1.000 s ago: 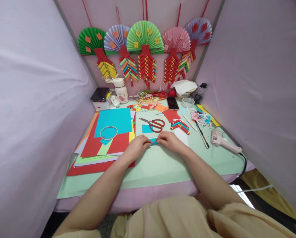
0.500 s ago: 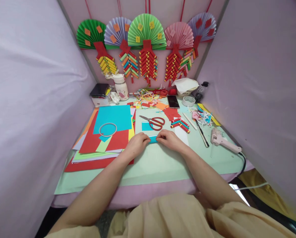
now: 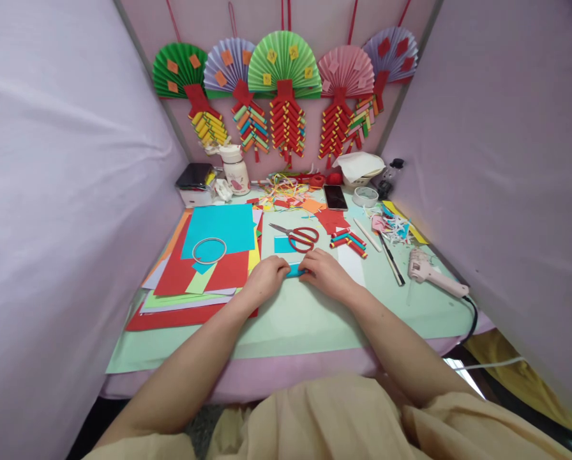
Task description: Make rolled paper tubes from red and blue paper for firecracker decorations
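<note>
My left hand (image 3: 265, 278) and my right hand (image 3: 325, 271) rest on the green mat (image 3: 315, 319) with fingertips pinched on a small blue paper piece (image 3: 295, 271) between them. The paper looks partly rolled or folded; its exact shape is hidden by my fingers. Just beyond lie another blue paper rectangle (image 3: 284, 245) and red-handled scissors (image 3: 298, 236). A few red rolled paper tubes (image 3: 348, 241) sit to the right of the scissors.
A stack of coloured paper sheets (image 3: 204, 268) with a wire ring (image 3: 209, 250) lies left. A pink glue gun (image 3: 432, 273) with cord, pens (image 3: 391, 259), a phone (image 3: 334, 197), tape roll (image 3: 364, 196) and paper scraps (image 3: 286, 191) lie right and behind. Paper fans (image 3: 285, 64) hang on the back wall.
My hands have drawn slightly closer together over the blue paper, my right fingers sliding left across it. The view shifted a little.
</note>
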Demonstrator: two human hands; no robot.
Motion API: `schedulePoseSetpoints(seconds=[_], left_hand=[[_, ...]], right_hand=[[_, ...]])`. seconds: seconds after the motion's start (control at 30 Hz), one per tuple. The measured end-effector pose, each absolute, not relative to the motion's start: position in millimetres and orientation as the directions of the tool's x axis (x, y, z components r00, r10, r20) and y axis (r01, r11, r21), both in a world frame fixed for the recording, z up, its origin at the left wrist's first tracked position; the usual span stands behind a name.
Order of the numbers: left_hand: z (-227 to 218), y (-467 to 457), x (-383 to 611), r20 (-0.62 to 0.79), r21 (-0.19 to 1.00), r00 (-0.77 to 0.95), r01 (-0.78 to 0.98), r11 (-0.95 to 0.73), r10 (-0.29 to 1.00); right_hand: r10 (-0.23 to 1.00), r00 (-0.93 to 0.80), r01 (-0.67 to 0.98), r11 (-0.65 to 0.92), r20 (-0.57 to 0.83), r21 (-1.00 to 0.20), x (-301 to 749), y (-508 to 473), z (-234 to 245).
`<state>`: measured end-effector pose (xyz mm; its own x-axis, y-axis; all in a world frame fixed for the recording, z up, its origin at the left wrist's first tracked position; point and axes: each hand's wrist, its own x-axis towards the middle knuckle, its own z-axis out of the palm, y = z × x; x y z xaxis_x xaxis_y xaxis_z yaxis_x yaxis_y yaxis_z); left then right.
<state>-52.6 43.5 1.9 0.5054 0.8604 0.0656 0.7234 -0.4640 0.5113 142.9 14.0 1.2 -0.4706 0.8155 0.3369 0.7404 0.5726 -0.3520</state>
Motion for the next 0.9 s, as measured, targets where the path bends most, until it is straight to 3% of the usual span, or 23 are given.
schedulePoseSetpoints(seconds=[0.13,0.23,0.33,0.6,0.9], left_hand=[[4.4,41.1,-53.1,0.191,0.495,0.483,0.704,-0.509,0.855],[7.3,37.8,-52.7,0.275,0.416,0.548,0.674,-0.611,0.79],[7.0,35.6,-50.5,0.214,0.346,0.616,0.678,-0.649,0.758],[-1.0,35.9,-47.2,0.16,0.292,0.584,0.742,-0.604,0.796],[-1.4,33.8,-47.8,0.136,0.258,0.589,0.755,-0.602,0.797]], right_hand=[[0.833,-0.456,0.762,0.548,0.315,-0.345,141.1,17.4,-3.9],[0.841,-0.451,0.772,0.536,0.299,-0.343,140.8,16.8,-3.7],[0.848,-0.442,0.789,0.523,0.293,-0.323,139.5,14.4,-1.8],[0.876,-0.408,0.835,0.472,0.258,-0.282,135.4,10.2,-3.0],[0.909,-0.363,0.835,0.416,0.208,-0.36,137.9,11.5,-3.9]])
